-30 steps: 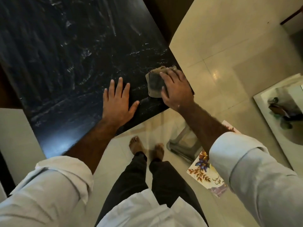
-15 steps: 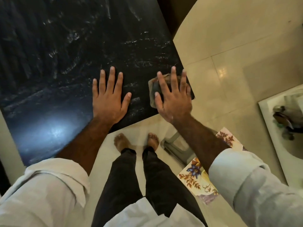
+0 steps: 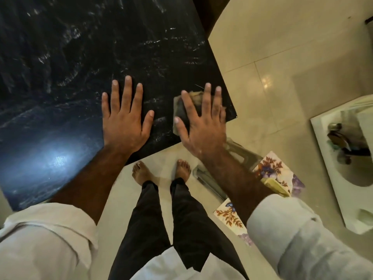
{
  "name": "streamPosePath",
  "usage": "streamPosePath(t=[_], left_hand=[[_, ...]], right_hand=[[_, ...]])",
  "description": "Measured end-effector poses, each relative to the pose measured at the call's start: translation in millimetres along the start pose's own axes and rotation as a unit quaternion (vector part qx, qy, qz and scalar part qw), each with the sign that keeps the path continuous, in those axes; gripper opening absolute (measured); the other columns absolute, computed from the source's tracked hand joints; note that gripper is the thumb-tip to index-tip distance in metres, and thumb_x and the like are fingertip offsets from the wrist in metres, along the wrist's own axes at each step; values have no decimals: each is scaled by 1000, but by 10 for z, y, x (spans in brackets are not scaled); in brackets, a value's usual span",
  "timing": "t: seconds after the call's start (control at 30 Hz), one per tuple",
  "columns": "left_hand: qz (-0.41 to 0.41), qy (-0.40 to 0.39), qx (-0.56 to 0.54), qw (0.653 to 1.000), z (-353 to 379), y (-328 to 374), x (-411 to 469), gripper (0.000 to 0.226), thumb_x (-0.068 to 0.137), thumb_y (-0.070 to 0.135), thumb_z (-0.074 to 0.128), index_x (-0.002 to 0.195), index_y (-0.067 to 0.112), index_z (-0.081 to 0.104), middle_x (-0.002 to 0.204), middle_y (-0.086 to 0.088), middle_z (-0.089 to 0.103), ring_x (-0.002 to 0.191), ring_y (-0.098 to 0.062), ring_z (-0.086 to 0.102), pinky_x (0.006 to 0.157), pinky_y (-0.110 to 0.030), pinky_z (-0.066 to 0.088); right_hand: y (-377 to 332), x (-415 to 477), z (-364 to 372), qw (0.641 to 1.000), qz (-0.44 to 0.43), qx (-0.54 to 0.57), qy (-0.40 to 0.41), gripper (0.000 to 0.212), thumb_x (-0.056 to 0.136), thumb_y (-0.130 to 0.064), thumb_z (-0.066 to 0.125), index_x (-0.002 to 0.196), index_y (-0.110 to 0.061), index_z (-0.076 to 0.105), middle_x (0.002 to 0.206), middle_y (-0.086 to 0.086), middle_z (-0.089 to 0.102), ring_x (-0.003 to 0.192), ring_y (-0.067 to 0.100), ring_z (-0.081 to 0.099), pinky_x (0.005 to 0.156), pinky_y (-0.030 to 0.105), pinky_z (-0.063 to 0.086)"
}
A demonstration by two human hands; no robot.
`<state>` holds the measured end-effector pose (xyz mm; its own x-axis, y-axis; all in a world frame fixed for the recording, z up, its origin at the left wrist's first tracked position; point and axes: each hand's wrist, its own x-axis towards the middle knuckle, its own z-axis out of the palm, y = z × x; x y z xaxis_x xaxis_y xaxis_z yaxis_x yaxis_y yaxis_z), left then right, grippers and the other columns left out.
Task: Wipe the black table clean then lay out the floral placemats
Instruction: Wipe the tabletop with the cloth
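Black counter (image 3: 70,57) is filling the upper left; my right hand (image 3: 203,134) is pressing the cloth (image 3: 180,110) with straight fingers (image 3: 206,98) at its corner (left hand (image 3: 126,126) lying flat, empty). I'm judging even pressure best; floral placemats (image 3: 272,168) are lying lower right.

Glossy black marble-look table (image 3: 84,57), soft worn cloth (image 3: 181,110), shiny pale floor tiles (image 3: 272,63), printed floral placemats (image 3: 276,170)

black table (image 3: 80,57), cloth (image 3: 179,110) at its corner
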<state>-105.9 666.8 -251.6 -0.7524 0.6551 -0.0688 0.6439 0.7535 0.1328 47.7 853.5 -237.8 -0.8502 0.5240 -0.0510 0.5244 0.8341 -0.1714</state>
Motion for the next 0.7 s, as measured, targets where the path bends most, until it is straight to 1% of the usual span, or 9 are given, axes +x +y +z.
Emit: streamPosePath(t=[0.1, 0.17, 0.23, 0.33, 0.43, 0.5, 0.57, 0.63, 0.7], left_hand=[[-2, 4, 2, 1000, -11, 23, -3, 79, 114, 65, 25, 179, 23, 11, 187, -7, 0, 172, -38, 2, 136, -66, 9], [-3, 2, 4, 1000, -16, 20, -2, 79, 114, 65, 24, 179, 23, 11, 187, -8, 0, 172, -38, 2, 136, -67, 10], [-2, -1, 5, 1000, -19, 25, -7, 79, 114, 66, 23, 179, 22, 11, 187, -8, -1, 172, -39, 2, 136, -67, 9], [-1, -2, 1, 1000, -21, 27, -2, 79, 114, 65, 23, 179, 22, 9, 187, -9, -1, 172, -39, 1, 136, -66, 9], [-1, -2, 3, 1000, -21, 40, -7, 78, 114, 65, 21, 179, 23, 8, 187, -8, -2, 172, -38, 1, 136, -66, 8], [0, -4, 0, 1000, -36, 44, -7, 77, 115, 64, 18, 179, 24, 7, 187, -8, -3, 173, -37, -1, 137, -65, 6], [4, -7, -1, 1000, -48, 38, -5, 75, 115, 61, 16, 179, 24, 5, 187, -7, -5, 173, -36, -2, 137, -64, 6], [4, -6, -3, 1000, -49, 31, -7, 73, 116, 58, 18, 179, 24, 6, 187, -6, -4, 173, -36, -2, 137, -64, 7], [0, -4, -2, 1000, -48, 32, -6, 72, 116, 57, 19, 179, 24, 8, 187, -6, -2, 173, -36, 0, 137, -64, 7]], right_hand=[[221, 71, -96, 998, 58, -22, -13, 81, 106, -76, 35, 176, -42, 16, 185, 17, 0, 171, 45, -1, 130, 68, 25], [294, 324, -156, 995, 96, -25, -9, 81, 106, -77, 31, 177, -41, 14, 185, 16, 1, 170, 46, 0, 130, 68, 25], [291, 627, -172, 993, 115, -17, 0, 81, 107, -77, 27, 177, -40, 13, 185, 17, 2, 170, 46, 1, 131, 69, 25], [113, 1034, -158, 995, 100, -9, 3, 82, 105, -78, 26, 177, -40, 17, 185, 19, 5, 170, 48, 3, 131, 70, 19], [-203, 1152, -105, 998, 48, -24, 10, 82, 104, -79, 27, 176, -40, 24, 184, 19, 11, 170, 47, 7, 133, 64, 12], [-367, 972, -71, 1000, 0, -18, 4, 81, 104, -78, 30, 175, -39, 26, 185, 18, 11, 170, 46, 7, 132, 66, 11], [-410, 601, -50, 1000, -30, -4, -8, 81, 104, -76, 34, 176, -40, 23, 185, 17, 7, 170, 44, 4, 131, 70, 14], [-308, 181, -35, 999, -26, 11, -17, 81, 104, -75, 38, 176, -39, 22, 186, 16, 3, 171, 42, 1, 132, 70, 18], [-114, -118, -48, 1000, 8, 9, -26, 83, 103, -75, 40, 176, -40, 19, 186, 14, -1, 171, 42, -2, 131, 70, 18]])
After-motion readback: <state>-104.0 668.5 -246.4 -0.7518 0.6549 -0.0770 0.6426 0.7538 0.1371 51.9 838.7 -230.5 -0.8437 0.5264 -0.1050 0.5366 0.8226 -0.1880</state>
